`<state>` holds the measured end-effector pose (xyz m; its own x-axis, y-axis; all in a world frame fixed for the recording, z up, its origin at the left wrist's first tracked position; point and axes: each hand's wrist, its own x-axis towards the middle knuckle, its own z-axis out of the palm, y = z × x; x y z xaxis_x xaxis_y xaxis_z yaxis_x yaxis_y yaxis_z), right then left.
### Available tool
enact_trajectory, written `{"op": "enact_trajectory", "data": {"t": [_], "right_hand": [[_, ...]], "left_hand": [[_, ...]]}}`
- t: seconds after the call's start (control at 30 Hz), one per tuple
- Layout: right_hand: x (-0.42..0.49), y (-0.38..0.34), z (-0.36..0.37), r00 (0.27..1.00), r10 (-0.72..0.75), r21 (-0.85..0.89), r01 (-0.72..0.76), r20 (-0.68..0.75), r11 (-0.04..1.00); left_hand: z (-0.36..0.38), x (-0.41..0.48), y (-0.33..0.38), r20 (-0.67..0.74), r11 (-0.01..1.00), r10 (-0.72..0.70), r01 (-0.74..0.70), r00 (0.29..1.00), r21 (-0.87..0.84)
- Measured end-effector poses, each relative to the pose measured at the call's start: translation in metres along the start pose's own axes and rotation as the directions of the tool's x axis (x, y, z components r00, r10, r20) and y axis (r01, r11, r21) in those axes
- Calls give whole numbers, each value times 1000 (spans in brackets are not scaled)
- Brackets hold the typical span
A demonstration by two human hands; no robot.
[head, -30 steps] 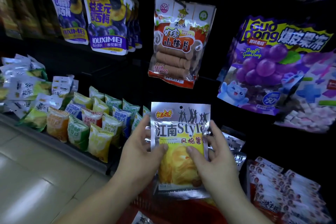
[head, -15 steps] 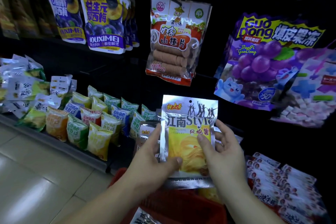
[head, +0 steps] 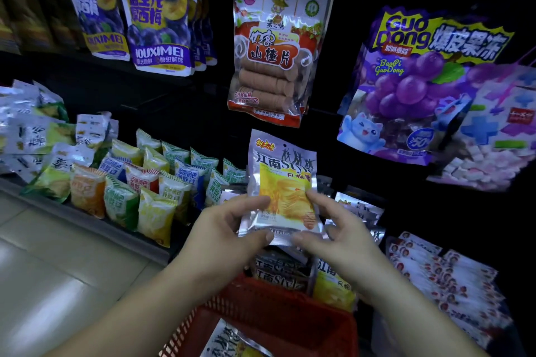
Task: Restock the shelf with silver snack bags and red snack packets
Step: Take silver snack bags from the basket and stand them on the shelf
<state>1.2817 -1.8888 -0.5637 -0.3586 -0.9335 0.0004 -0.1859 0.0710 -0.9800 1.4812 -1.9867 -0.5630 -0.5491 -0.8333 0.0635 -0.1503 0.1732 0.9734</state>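
Silver snack bag (head: 282, 188): held upright above the red basket (head: 275, 324), near the shelf row of like bags (head: 358, 209). Left hand (head: 223, 235) and right hand (head: 342, 236) have fingers pinching its lower corners. Step: shelving. Next, likely: ease it into that row and let go.

Single head-worn view, forward and slightly down, close to the dark snack shelf (head: 87, 220)

Upright silver snack bag (head: 282, 188), yellow crisps pictured on front, printed face in full view, pinched at both lower corners. From it, more silver bags (head: 280, 274) piled at six o'clock, further silver bags (head: 358, 206) lying at three. At four o'clock, red snack packets (head: 441, 275), seemingly overlapped in rows.
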Motion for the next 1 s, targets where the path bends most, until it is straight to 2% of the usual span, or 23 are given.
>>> {"op": "enact_trajectory", "data": {"t": [0.03, 0.17, 0.33, 0.43, 0.5, 0.57, 0.67, 0.77, 0.83, 0.87, 0.93, 1.0], "right_hand": [[0, 0, 0, 999, 10, -13, -9, 46, 1000], [5, 1, -5, 996, 31, -37, -28, 89, 999], [-1, -3, -10, 981, 80, -138, -56, 178, 989], [-6, -4, -3, 999, -44, -245, 51, 33, 968], [-8, -6, 10, 994, -105, -144, 103, -10, 984], [-11, -10, 24, 997, -63, 71, 60, 33, 996], [-8, -8, 37, 999, -36, 167, 31, 27, 985], [-3, -11, 33, 999, 4, 281, 5, -32, 960], [1, -5, 27, 994, 15, 303, 19, -109, 953], [1, -3, 24, 993, 19, 294, 17, -118, 956], [0, 0, 19, 995, 19, 267, 8, -96, 964], [-2, -1, 16, 997, 19, 241, -1, -73, 970]], "left_hand": [[-1, 0, 1, 2, 1000, -13, 13, 1000, -9], [-9, -1, 6, 86, 1000, -22, 22, 996, -6], [-14, 0, 0, 34, 998, -51, 50, 998, 43], [-14, -1, -3, -1, 990, -40, 40, 999, 138], [-4, -6, 2, 0, 982, 41, -40, 999, 187], [13, -14, 8, 55, 958, 191, -199, 980, 207], [34, -23, 6, 157, 868, 365, -396, 918, 300], [39, -26, 6, 211, 848, 378, -429, 901, 311], [40, -28, 12, 262, 910, 334, -383, 905, 161], [39, -28, 16, 261, 949, 280, -307, 924, 67], [34, -24, 20, 128, 984, 174, -169, 976, -53], [25, -14, 20, -102, 991, 135, -136, 986, -6]]}}
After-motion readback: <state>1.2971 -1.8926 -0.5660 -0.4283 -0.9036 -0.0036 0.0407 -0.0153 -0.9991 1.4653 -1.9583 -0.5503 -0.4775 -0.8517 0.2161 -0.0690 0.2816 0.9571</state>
